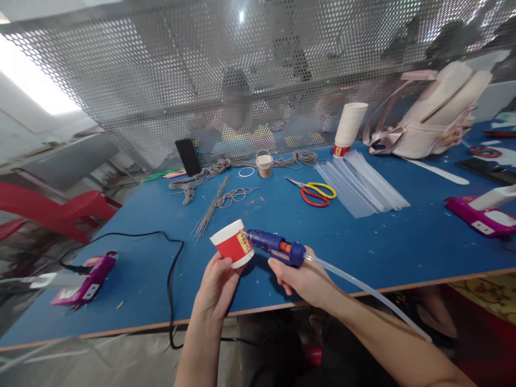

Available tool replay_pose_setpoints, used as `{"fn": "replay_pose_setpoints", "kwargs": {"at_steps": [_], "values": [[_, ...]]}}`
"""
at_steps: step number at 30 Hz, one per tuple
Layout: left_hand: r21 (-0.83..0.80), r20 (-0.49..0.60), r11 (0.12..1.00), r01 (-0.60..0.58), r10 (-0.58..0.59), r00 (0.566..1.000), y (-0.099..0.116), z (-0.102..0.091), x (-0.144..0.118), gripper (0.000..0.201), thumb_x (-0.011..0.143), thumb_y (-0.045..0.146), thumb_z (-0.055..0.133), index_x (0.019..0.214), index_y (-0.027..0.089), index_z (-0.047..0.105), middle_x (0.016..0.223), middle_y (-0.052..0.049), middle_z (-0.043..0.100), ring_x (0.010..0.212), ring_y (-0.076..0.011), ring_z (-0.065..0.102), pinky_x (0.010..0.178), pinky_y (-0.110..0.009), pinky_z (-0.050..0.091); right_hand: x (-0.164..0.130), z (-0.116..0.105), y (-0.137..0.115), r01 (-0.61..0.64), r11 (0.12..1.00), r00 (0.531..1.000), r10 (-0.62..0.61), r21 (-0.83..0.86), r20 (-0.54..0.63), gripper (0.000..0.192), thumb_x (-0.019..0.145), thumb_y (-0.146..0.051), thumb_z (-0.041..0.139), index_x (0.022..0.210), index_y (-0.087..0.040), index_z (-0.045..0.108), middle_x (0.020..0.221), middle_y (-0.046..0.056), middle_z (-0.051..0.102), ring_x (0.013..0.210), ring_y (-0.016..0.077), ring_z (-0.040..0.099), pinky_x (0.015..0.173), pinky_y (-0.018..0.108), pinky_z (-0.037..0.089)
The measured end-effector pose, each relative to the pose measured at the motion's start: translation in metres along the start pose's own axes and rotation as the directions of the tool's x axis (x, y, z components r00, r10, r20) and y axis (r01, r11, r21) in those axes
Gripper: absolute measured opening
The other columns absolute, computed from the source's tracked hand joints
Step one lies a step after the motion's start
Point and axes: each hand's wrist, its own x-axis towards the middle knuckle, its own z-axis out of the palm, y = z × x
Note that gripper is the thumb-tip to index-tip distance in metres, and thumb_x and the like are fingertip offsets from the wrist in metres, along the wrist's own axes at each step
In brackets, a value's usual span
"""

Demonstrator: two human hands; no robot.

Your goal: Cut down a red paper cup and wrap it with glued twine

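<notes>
Tilted over the near part of the table is a red and white paper cup (230, 248), with my left hand (221, 279) closed around its lower side. My right hand (300, 277) grips a blue hot glue gun (274, 246), whose nozzle meets or nearly meets the cup's printed side. A long translucent glue stick (363, 287) trails out of the gun's back end over my right forearm. Beyond the cup lie a bundle of thin grey cords (213, 207) and scissors (316, 193) with red and yellow handles.
A small cord-wrapped bucket (265, 165) and a white ring (246, 172) stand near the mesh partition (161, 97). Farther right are stacked paper cups (350, 126), clear plastic strips (363, 185) and a pale backpack (431, 118). A purple power strip (94, 279) and black cable (171, 269) occupy the left.
</notes>
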Motion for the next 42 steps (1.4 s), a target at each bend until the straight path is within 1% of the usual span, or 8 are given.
{"fn": "replay_pose_setpoints", "kwargs": {"at_steps": [3, 9, 15, 24, 31, 35, 39, 42], "values": [[0.003, -0.001, 1.000, 0.001, -0.001, 1.000, 0.000, 0.001, 0.000, 0.035, 0.061, 0.016, 0.078, 0.095, 0.013, 0.072, 0.090, -0.008, 0.076, 0.085, -0.0219, 0.069, 0.082, -0.033, 0.055, -0.001, 0.000, -0.004, 0.007, 1.000, 1.000, -0.007, -0.003, -0.008, 0.035, 0.076, -0.036, 0.059, 0.049, -0.019, 0.047, 0.039, -0.005, 0.044, 0.035, 0.0067, 0.041, 0.038, 0.019, 0.034], [0.049, -0.026, 0.998, -0.033, 0.035, 0.999, -0.001, 0.006, 0.000, 0.032, 0.060, 0.018, 0.081, 0.090, 0.014, 0.072, 0.082, -0.007, 0.076, 0.080, -0.0219, 0.069, 0.085, -0.034, 0.053, -0.002, 0.008, -0.006, 0.142, 0.987, 0.989, -0.144, -0.074, -0.022, 0.033, 0.075, -0.031, 0.058, 0.049, -0.020, 0.041, 0.038, -0.006, 0.042, 0.035, 0.0061, 0.038, 0.039, 0.019, 0.032], [0.077, -0.012, 0.997, -0.018, 0.019, 1.000, 0.000, 0.006, -0.001, 0.021, 0.058, 0.017, 0.081, 0.077, 0.013, 0.072, 0.081, -0.008, 0.075, 0.079, -0.0220, 0.069, 0.088, -0.036, 0.051, -0.001, 0.010, -0.005, 0.173, 0.980, 0.984, -0.175, -0.099, -0.021, 0.032, 0.074, -0.032, 0.058, 0.051, -0.021, 0.039, 0.040, -0.006, 0.041, 0.038, 0.0065, 0.037, 0.038, 0.019, 0.031], [0.080, -0.047, 0.997, 0.003, 0.001, 0.999, 0.001, 0.005, -0.002, 0.030, 0.059, 0.016, 0.079, 0.088, 0.013, 0.072, 0.088, -0.008, 0.076, 0.085, -0.0229, 0.069, 0.086, -0.034, 0.053, 0.000, 0.005, -0.008, 0.031, 1.000, 0.999, -0.031, 0.003, -0.010, 0.031, 0.073, -0.036, 0.058, 0.050, -0.020, 0.044, 0.040, -0.005, 0.043, 0.035, 0.0071, 0.041, 0.038, 0.019, 0.034], [0.085, -0.043, 0.996, -0.009, 0.013, 0.999, 0.001, 0.006, -0.002, 0.035, 0.056, 0.016, 0.081, 0.090, 0.016, 0.072, 0.082, -0.006, 0.076, 0.085, -0.0253, 0.069, 0.089, -0.039, 0.052, -0.003, 0.009, -0.011, 0.141, 0.987, 0.990, -0.142, -0.080, -0.011, 0.033, 0.074, -0.030, 0.058, 0.047, -0.020, 0.042, 0.037, -0.006, 0.041, 0.035, 0.0066, 0.037, 0.039, 0.020, 0.031], [0.062, -0.039, 0.998, -0.021, 0.023, 0.999, 0.001, 0.006, -0.001, 0.030, 0.058, 0.016, 0.081, 0.088, 0.017, 0.073, 0.084, -0.007, 0.076, 0.086, -0.0239, 0.069, 0.088, -0.035, 0.053, -0.002, 0.007, -0.013, 0.096, 0.994, 0.995, -0.097, -0.045, -0.018, 0.032, 0.073, -0.031, 0.057, 0.047, -0.020, 0.042, 0.037, -0.006, 0.041, 0.036, 0.0071, 0.039, 0.040, 0.020, 0.033], [0.039, -0.035, 0.999, -0.021, 0.023, 0.999, 0.001, 0.004, 0.000, 0.030, 0.061, 0.020, 0.079, 0.090, 0.012, 0.073, 0.090, -0.009, 0.076, 0.088, -0.0232, 0.068, 0.085, -0.032, 0.054, -0.001, 0.004, -0.009, 0.031, 0.999, 0.999, -0.031, -0.005, -0.036, 0.032, 0.073, -0.033, 0.058, 0.048, -0.020, 0.044, 0.038, -0.005, 0.042, 0.036, 0.0069, 0.040, 0.040, 0.019, 0.034], [0.019, -0.036, 1.000, -0.016, 0.017, 0.999, 0.001, 0.005, 0.000, 0.031, 0.062, 0.020, 0.078, 0.091, 0.011, 0.073, 0.091, -0.010, 0.075, 0.087, -0.0217, 0.068, 0.081, -0.030, 0.054, -0.001, 0.003, -0.007, 0.036, 0.999, 0.999, -0.036, 0.006, -0.041, 0.032, 0.074, -0.032, 0.059, 0.049, -0.019, 0.045, 0.039, -0.005, 0.043, 0.038, 0.0071, 0.042, 0.041, 0.019, 0.036]]}}
